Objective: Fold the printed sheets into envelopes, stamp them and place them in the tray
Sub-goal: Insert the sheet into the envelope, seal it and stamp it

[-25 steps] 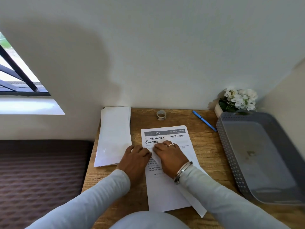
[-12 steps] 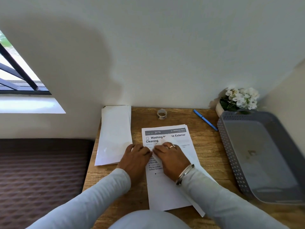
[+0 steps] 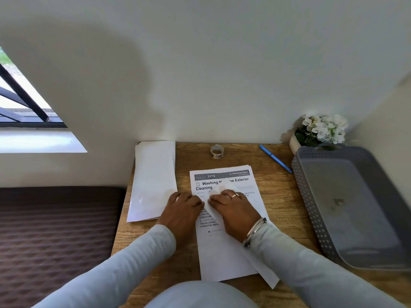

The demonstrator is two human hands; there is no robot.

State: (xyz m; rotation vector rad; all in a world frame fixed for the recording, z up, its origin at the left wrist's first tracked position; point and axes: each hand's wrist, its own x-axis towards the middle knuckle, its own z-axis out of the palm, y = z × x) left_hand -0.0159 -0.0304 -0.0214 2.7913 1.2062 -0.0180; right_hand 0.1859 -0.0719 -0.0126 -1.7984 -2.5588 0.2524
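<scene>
A stack of printed sheets (image 3: 229, 252) headed "Washing ... Exterior Cleaning" lies mid-desk. Across it sits a small white piece of paper (image 3: 222, 188), which covers part of the heading. My left hand (image 3: 181, 213) and my right hand (image 3: 234, 211) meet over it, knuckles bent, fingertips pinching its near part. A pile of white envelopes (image 3: 153, 178) lies left of the sheets, touching my left hand. The grey perforated tray (image 3: 311, 207) stands at the right with nothing in it. What the palms cover is hidden.
A roll of clear tape (image 3: 216, 151) and a blue pen (image 3: 275, 159) lie near the wall. A pot of white flowers (image 3: 320, 130) stands in the back right corner. The desk's left edge drops to a dark brown cushion (image 3: 55, 236).
The white paper between my fingertips has risen a little and shows more above my right hand. Both hands stay in the same place.
</scene>
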